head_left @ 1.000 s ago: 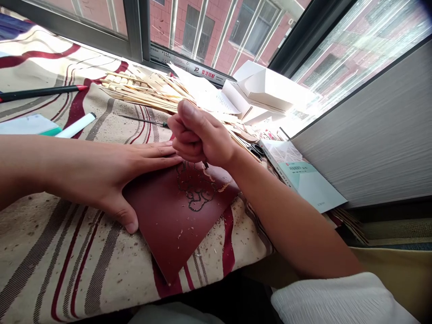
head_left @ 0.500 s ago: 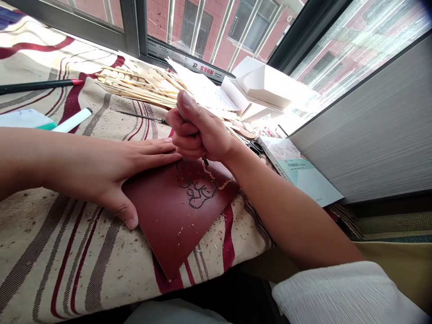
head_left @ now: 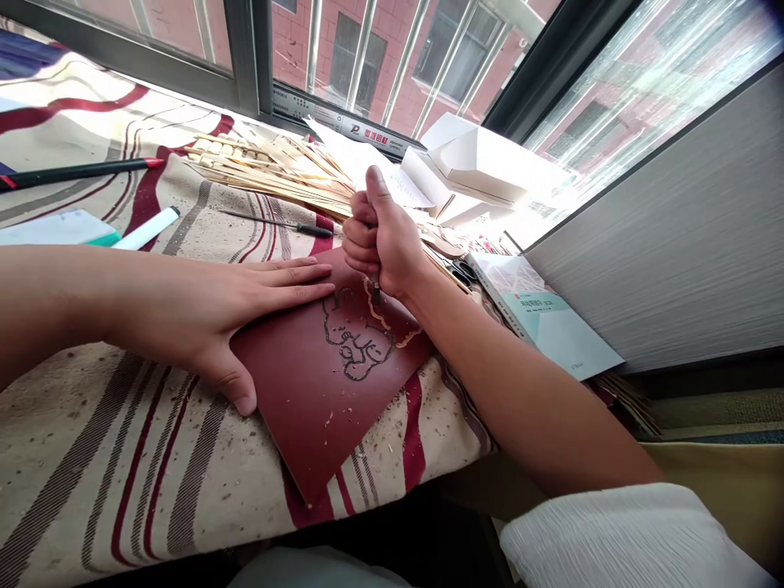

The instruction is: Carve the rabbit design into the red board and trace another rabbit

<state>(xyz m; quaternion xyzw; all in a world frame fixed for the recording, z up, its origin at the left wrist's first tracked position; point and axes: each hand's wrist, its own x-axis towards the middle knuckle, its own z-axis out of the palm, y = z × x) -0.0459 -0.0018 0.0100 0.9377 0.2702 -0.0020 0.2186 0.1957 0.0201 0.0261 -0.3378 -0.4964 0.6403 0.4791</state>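
Note:
A dark red board (head_left: 318, 408) lies on the striped cloth, with a black outline drawing (head_left: 358, 339) on its upper part. My left hand (head_left: 202, 314) lies flat on the board's left side, fingers stretched out and thumb at its edge. My right hand (head_left: 383, 237) is a fist round a carving tool (head_left: 376, 290), whose tip touches the board by the drawing's top right. Pale curled shavings (head_left: 404, 336) lie beside the cut line.
Thin wooden strips (head_left: 269, 175), white paper boxes (head_left: 483, 163) and a booklet (head_left: 548, 318) lie along the window. A thin spare tool (head_left: 275, 222), a white marker (head_left: 147, 229) and a black-and-red stick (head_left: 79, 171) rest on the striped cloth (head_left: 91, 457). A grey panel (head_left: 674, 237) stands at right.
My right fist with the tool has moved right and away along the board, uncovering more of the outline drawing. My left hand has stayed flat on the board.

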